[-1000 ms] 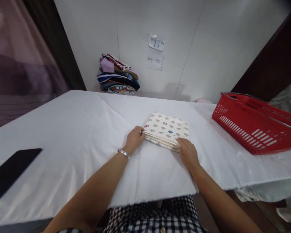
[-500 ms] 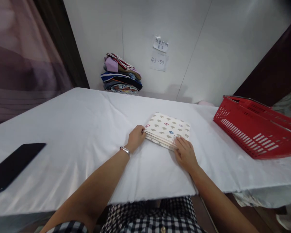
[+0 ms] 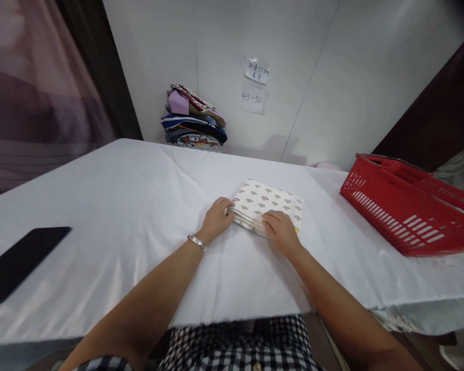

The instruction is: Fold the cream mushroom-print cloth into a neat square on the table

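At the centre of the frame a folded patterned cloth (image 3: 268,203) lies on the white-covered table (image 3: 119,196). The left hand (image 3: 216,219) pinches its left corner; the right hand (image 3: 280,232) rests flat on its near edge — fingers spread, pressing. A red basket (image 3: 406,206) sits at right, a black phone (image 3: 19,260) at lower left — stacked clothes (image 3: 193,121) against the wall.

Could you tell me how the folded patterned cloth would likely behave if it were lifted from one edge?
The folded cloth shows several thin layers at its near edge, so it would probably sag and fan open. It looks light. On the smooth white table cover it may slide easily when pushed.
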The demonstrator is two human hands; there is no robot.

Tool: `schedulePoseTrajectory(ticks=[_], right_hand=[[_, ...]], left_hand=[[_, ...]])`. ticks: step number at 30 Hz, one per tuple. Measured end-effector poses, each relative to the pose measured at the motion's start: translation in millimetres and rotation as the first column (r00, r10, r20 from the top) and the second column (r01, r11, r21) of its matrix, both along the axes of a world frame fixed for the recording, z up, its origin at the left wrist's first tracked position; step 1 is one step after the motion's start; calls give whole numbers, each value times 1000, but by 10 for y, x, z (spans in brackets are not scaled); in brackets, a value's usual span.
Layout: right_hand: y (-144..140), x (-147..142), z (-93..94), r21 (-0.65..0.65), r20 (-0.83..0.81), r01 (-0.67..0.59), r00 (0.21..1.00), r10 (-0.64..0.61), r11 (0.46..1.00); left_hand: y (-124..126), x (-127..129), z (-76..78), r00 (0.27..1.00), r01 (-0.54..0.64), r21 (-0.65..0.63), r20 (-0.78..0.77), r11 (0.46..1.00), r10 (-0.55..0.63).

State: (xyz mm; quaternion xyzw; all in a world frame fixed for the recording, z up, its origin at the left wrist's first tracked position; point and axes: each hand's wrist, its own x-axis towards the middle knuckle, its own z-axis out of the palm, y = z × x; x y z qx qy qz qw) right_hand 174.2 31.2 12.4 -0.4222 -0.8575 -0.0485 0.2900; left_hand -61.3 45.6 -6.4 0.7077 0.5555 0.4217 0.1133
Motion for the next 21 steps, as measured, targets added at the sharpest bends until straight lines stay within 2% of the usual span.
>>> schedulePoseTrajectory(ticks=[2, 6, 13, 16, 21], right_hand=[[95, -154, 34, -35, 39, -19, 999, 21, 999], [199, -372, 58, -114, 149, -10, 989, 27, 993], [226, -456, 64, -232, 165, 46, 986, -7, 972], [234, -462, 16, -226, 153, 62, 988, -28, 972], [256, -480, -94, -141, 187, 91, 980, -64, 986]], left_hand=[[-7, 0, 11, 1000, 18, 46, -13, 999, -18], [1, -31, 12, 997, 54, 41, -51, 998, -52], [17, -42, -2, 996, 88, 39, -26, 995, -87], [25, -24, -12, 995, 98, 48, -32, 994, -97], [21, -6, -32, 996, 84, 54, -27, 995, -83]])
